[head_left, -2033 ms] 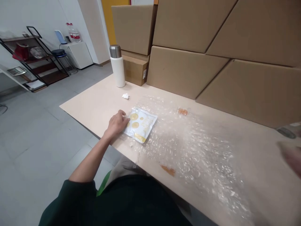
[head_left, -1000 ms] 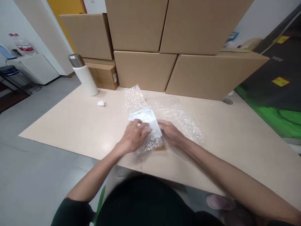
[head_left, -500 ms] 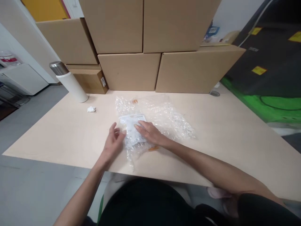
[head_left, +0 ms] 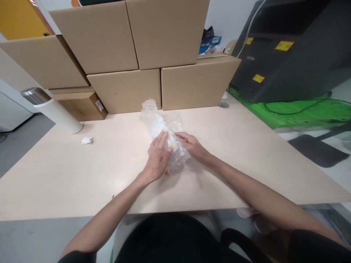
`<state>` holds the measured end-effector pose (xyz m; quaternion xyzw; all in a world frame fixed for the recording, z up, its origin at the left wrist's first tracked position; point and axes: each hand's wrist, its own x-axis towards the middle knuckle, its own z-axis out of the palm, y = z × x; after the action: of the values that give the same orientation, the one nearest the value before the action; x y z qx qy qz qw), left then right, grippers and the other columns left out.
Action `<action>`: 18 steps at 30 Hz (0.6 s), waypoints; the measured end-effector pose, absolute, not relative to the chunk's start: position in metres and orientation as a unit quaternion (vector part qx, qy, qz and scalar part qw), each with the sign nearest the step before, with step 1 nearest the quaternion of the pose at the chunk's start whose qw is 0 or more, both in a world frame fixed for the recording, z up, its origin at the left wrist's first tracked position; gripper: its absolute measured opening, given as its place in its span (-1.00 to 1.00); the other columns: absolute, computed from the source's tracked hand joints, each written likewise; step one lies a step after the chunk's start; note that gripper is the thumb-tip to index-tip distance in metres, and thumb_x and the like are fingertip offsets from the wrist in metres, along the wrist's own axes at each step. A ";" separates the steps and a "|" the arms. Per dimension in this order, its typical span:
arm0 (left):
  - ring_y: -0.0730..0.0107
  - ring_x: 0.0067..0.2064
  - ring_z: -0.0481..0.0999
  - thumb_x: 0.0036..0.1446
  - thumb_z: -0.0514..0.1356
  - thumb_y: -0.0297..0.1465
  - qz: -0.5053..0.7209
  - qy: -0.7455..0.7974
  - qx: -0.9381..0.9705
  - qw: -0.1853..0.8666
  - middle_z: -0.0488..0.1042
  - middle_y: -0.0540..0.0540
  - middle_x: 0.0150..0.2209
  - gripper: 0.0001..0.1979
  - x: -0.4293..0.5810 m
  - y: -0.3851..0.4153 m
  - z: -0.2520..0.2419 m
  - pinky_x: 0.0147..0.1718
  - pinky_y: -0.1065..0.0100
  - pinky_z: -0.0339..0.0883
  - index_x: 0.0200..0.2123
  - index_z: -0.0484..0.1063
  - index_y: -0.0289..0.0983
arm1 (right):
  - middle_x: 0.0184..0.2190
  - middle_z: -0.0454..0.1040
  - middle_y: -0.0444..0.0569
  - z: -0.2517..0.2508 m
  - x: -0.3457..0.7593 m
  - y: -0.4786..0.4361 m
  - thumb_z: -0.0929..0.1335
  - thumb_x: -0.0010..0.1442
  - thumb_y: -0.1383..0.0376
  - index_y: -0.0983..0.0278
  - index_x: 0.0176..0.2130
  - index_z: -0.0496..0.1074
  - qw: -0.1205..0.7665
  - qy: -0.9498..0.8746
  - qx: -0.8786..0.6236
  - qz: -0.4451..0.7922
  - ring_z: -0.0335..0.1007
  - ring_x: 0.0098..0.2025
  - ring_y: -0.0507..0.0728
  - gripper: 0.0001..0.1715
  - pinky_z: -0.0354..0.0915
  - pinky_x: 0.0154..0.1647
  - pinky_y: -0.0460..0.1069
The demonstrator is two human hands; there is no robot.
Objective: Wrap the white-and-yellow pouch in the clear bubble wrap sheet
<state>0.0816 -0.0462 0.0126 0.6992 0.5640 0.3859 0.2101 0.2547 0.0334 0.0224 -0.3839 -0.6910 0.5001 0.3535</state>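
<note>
A bundle of clear bubble wrap (head_left: pixel 160 126) lies in the middle of the pale wooden table (head_left: pixel 55 171), rolled around a white and yellow packet that barely shows through. My left hand (head_left: pixel 157 159) grips the bundle's near left side, fingers curled over it. My right hand (head_left: pixel 192 145) holds its right side, fingers pressed against the wrap. A loose end of the wrap sticks up toward the boxes behind.
Several cardboard boxes (head_left: pixel 126 89) are stacked along the table's back edge. A white flask with a steel cap (head_left: pixel 53 111) stands at the back left, a crumpled white scrap (head_left: pixel 87 140) near it. A black machine (head_left: pixel 287 54) and green floor mat (head_left: pixel 301 111) lie to the right.
The bubble wrap, spread flat over the packet half a second ago, is now rolled into a bundle. Both hands have closed on it. The view has swung to the right.
</note>
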 end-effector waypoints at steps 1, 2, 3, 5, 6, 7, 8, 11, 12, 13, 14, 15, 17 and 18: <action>-0.04 0.46 -0.09 0.39 -0.03 -0.15 0.352 0.574 0.714 0.193 -0.04 -0.21 0.46 -0.42 0.087 -0.041 0.011 0.33 -0.16 -0.15 0.40 0.04 -0.15 | 0.06 0.50 0.10 0.021 0.265 0.039 0.34 0.18 0.02 0.22 -0.05 0.54 0.372 -0.715 -0.406 0.431 0.39 0.11 0.31 -0.54 0.29 0.14 0.21; -0.10 0.46 -0.10 0.39 -0.04 -0.14 0.317 0.586 0.724 0.179 -0.05 -0.20 0.47 -0.42 0.093 -0.036 0.009 0.31 -0.20 -0.14 0.40 0.04 -0.15 | 0.07 0.49 0.12 0.019 0.275 0.044 0.36 0.14 0.06 0.22 -0.07 0.55 0.383 -0.731 -0.424 0.373 0.34 0.16 0.33 -0.57 0.25 0.19 0.24; -0.15 0.45 -0.10 0.39 -0.04 -0.13 0.284 0.598 0.731 0.168 -0.05 -0.18 0.47 -0.42 0.098 -0.032 0.007 0.29 -0.23 -0.12 0.40 0.05 -0.13 | 0.08 0.49 0.13 0.017 0.283 0.049 0.39 0.09 0.10 0.22 -0.08 0.55 0.387 -0.739 -0.440 0.332 0.31 0.19 0.35 -0.57 0.20 0.22 0.26; -0.20 0.44 -0.07 0.39 -0.04 -0.11 0.229 0.613 0.742 0.145 -0.02 -0.15 0.46 -0.43 0.107 -0.026 0.002 0.26 -0.24 -0.08 0.39 0.09 -0.11 | 0.09 0.49 0.13 0.014 0.293 0.055 0.41 0.03 0.15 0.22 -0.05 0.53 0.378 -0.729 -0.470 0.325 0.30 0.20 0.36 -0.54 0.17 0.25 0.27; -0.21 0.43 -0.05 0.39 -0.04 -0.12 0.210 0.615 0.748 0.132 0.00 -0.14 0.46 -0.44 0.110 -0.024 0.000 0.26 -0.23 -0.07 0.38 0.11 -0.11 | 0.09 0.50 0.12 0.013 0.295 0.056 0.41 0.02 0.16 0.23 -0.04 0.52 0.371 -0.708 -0.484 0.356 0.33 0.17 0.35 -0.52 0.19 0.23 0.26; -0.20 0.43 -0.03 0.39 -0.04 -0.12 0.198 0.615 0.754 0.118 0.03 -0.13 0.45 -0.45 0.113 -0.022 -0.003 0.25 -0.21 -0.06 0.38 0.13 -0.12 | 0.06 0.52 0.12 0.013 0.295 0.058 0.41 0.04 0.14 0.24 -0.04 0.51 0.364 -0.679 -0.494 0.404 0.38 0.12 0.33 -0.52 0.24 0.19 0.23; -0.20 0.43 -0.02 0.39 -0.04 -0.13 0.191 0.615 0.758 0.105 0.05 -0.12 0.44 -0.45 0.115 -0.021 -0.005 0.25 -0.20 -0.06 0.37 0.15 -0.14 | 0.01 0.55 0.11 0.013 0.293 0.059 0.40 0.07 0.11 0.26 -0.06 0.51 0.357 -0.644 -0.496 0.460 0.43 0.06 0.30 -0.54 0.29 0.13 0.19; -0.19 0.41 0.01 0.39 -0.02 -0.13 0.192 0.609 0.766 0.078 0.10 -0.14 0.43 -0.46 0.116 -0.019 -0.012 0.23 -0.18 -0.03 0.35 0.19 -0.18 | -0.23 0.59 0.03 0.020 0.280 0.064 0.41 0.13 0.06 0.29 -0.23 0.50 0.342 -0.563 -0.474 0.585 0.49 -0.17 0.19 -0.64 0.38 -0.12 0.04; -0.20 0.41 0.02 0.38 -0.01 -0.13 0.197 0.606 0.767 0.075 0.11 -0.14 0.42 -0.46 0.115 -0.019 -0.014 0.23 -0.19 -0.02 0.34 0.20 -0.18 | -0.32 0.58 0.00 0.023 0.274 0.067 0.45 0.11 0.08 0.29 -0.31 0.49 0.332 -0.548 -0.469 0.609 0.48 -0.25 0.16 -0.68 0.38 -0.21 0.00; -0.20 0.40 0.03 0.38 0.00 -0.12 0.203 0.603 0.768 0.075 0.12 -0.15 0.42 -0.46 0.114 -0.019 -0.016 0.22 -0.19 -0.01 0.34 0.21 -0.17 | -0.39 0.56 -0.04 0.025 0.268 0.069 0.50 0.07 0.12 0.29 -0.36 0.46 0.320 -0.530 -0.467 0.631 0.46 -0.31 0.14 -0.70 0.37 -0.28 -0.02; -0.20 0.40 0.04 0.37 0.01 -0.12 0.210 0.600 0.768 0.079 0.12 -0.15 0.42 -0.45 0.113 -0.020 -0.017 0.22 -0.20 -0.01 0.34 0.21 -0.16 | -0.46 0.53 -0.06 0.028 0.262 0.072 0.54 0.02 0.18 0.29 -0.40 0.43 0.308 -0.508 -0.469 0.653 0.44 -0.37 0.12 -0.71 0.35 -0.34 -0.03; -0.19 0.40 0.04 0.36 0.02 -0.11 0.219 0.597 0.767 0.087 0.13 -0.15 0.41 -0.45 0.110 -0.020 -0.018 0.22 -0.20 -0.01 0.34 0.21 -0.14 | -0.50 0.51 -0.07 0.030 0.257 0.074 0.56 -0.01 0.23 0.29 -0.42 0.42 0.298 -0.484 -0.470 0.675 0.43 -0.41 0.11 -0.70 0.34 -0.38 -0.04; -0.11 0.41 0.06 0.36 0.01 -0.09 0.249 0.589 0.760 0.116 0.17 -0.16 0.40 -0.45 0.104 -0.022 -0.016 0.24 -0.18 -0.01 0.33 0.21 -0.13 | -0.52 0.51 -0.07 0.032 0.248 0.076 0.57 -0.01 0.31 0.30 -0.40 0.42 0.290 -0.448 -0.460 0.709 0.43 -0.44 0.10 -0.72 0.35 -0.41 -0.03; -0.05 0.41 0.07 0.38 -0.02 -0.09 0.271 0.582 0.755 0.129 0.16 -0.17 0.40 -0.46 0.098 -0.022 -0.014 0.25 -0.15 -0.01 0.34 0.20 -0.13 | -0.51 0.51 -0.07 0.032 0.244 0.075 0.56 0.00 0.33 0.31 -0.36 0.43 0.294 -0.441 -0.453 0.717 0.44 -0.44 0.10 -0.73 0.36 -0.41 -0.03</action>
<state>0.0985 -0.0220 -0.0139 0.7555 0.5822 0.2712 0.1291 0.2445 0.0746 0.0322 -0.4532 -0.4413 0.7166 0.2940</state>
